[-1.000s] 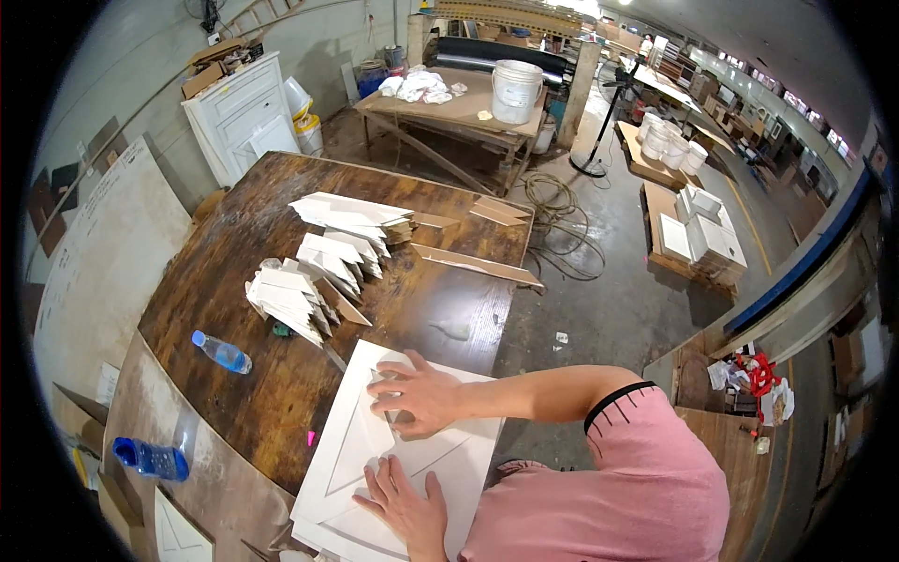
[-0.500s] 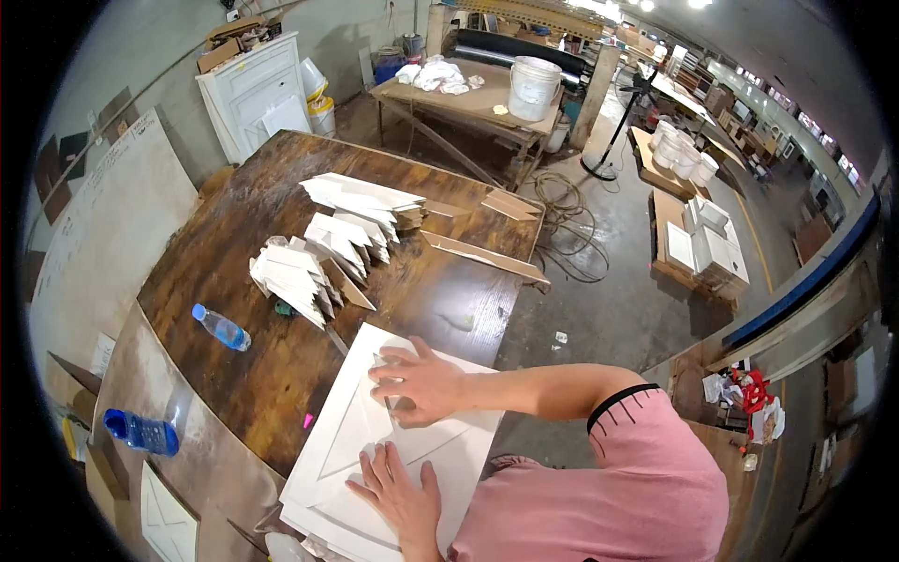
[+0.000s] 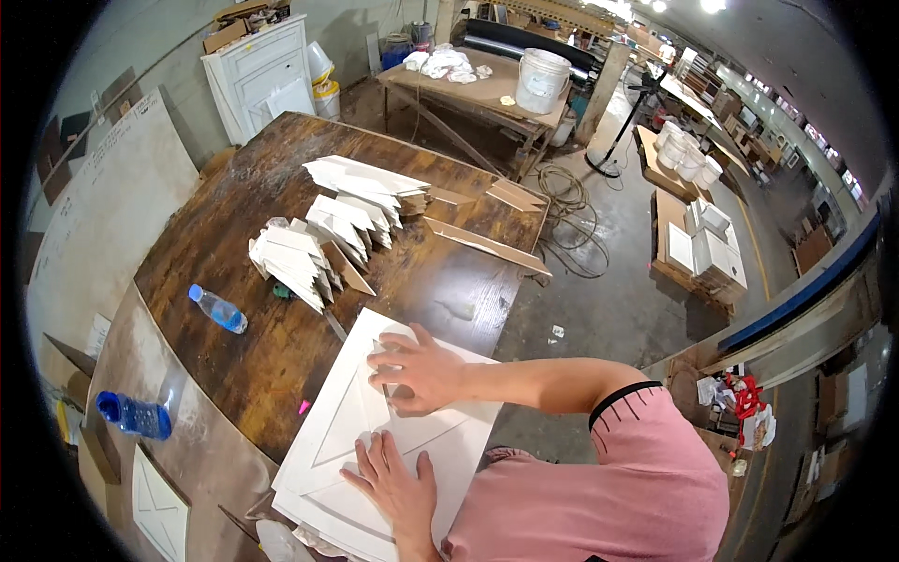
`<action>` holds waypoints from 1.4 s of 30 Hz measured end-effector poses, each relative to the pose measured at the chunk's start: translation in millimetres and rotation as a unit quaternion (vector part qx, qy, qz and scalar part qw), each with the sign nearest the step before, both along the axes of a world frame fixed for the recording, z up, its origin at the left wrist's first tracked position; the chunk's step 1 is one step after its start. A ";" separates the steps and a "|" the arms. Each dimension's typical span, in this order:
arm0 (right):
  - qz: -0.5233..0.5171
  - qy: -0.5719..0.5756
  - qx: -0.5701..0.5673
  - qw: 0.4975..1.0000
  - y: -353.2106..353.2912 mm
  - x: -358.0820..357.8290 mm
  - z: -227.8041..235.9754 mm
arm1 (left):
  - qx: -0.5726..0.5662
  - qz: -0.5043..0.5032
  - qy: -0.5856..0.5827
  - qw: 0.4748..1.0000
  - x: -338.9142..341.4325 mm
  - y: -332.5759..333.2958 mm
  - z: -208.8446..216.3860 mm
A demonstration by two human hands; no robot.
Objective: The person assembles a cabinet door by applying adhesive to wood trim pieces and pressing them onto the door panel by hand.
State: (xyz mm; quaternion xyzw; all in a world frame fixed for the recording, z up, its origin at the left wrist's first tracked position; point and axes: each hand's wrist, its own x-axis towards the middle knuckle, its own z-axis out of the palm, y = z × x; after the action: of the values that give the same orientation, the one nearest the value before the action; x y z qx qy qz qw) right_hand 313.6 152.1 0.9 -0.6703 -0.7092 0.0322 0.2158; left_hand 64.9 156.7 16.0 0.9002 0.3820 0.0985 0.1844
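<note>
A white rectangular panel (image 3: 328, 496) lies under both my hands, on a stack at the table's near edge. Thin diagonal lines and raised triangular areas mark its face. My left hand (image 3: 398, 489) rests flat on its lower part, fingers spread. Higher up, my right hand (image 3: 423, 375) bends its fingers over a white triangular piece (image 3: 373, 405) on the panel and grips its edge; the palm hides part of this piece. Beyond the panel stand rows of white pointed pieces (image 3: 290, 262) with brown edges.
A clear bottle with a blue cap (image 3: 217, 309) and a blue bottle (image 3: 136, 416) lie left of the panel. A pink bit (image 3: 303, 406) sits beside it. Brown strips (image 3: 487, 245) lie at the table's far right. A white bucket (image 3: 541, 82) stands on another table; coiled hose (image 3: 567, 211) covers some floor.
The view has shifted slightly. Both hands stay on the panel in nearly the same places, the right still bent over the piece and the left still flat.
</note>
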 end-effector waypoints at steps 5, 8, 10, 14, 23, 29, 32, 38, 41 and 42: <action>0.020 -0.022 -0.003 1.000 8.5 -4.1 -4.1 | -0.016 -0.002 0.003 1.000 -6.7 2.7 3.4; -0.001 -0.022 0.028 0.999 3.8 0.7 -2.9 | 0.016 -0.011 -0.012 1.000 -2.2 2.8 3.7; -0.025 -0.043 -0.015 0.999 0.2 -1.9 2.6 | 0.006 0.009 0.001 1.000 -0.2 1.9 4.6; -0.003 -0.050 -0.021 0.999 8.1 -9.3 0.4 | 0.007 0.012 -0.027 1.000 -6.4 4.1 7.7; -0.013 -0.041 -0.023 0.999 8.1 -6.7 0.5 | -0.002 0.022 -0.025 0.999 -2.6 2.1 7.6; -0.017 -0.053 -0.046 0.997 7.7 -11.0 9.2 | 0.005 0.026 -0.031 0.999 -4.0 1.6 5.9; -0.013 -0.056 -0.047 0.997 7.3 -11.9 9.8 | 0.005 0.029 -0.036 0.999 -4.9 0.5 5.6; -0.015 -0.052 -0.043 0.998 7.2 -9.9 6.3 | 0.006 0.036 -0.041 0.999 -3.3 -0.6 3.9; 0.004 -0.054 0.003 0.999 8.8 -6.5 -0.8 | 0.015 0.049 -0.049 0.997 -2.6 -3.4 1.7; -0.002 -0.062 -0.008 0.998 7.5 -6.9 1.0 | 0.018 0.054 -0.051 0.997 -1.0 -5.5 1.6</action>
State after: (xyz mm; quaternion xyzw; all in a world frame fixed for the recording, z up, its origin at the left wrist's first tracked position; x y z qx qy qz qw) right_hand 306.7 159.6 1.9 -0.6742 -0.7196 -0.0046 0.1664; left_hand 63.9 151.2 17.7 0.8751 0.4187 0.1612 0.1815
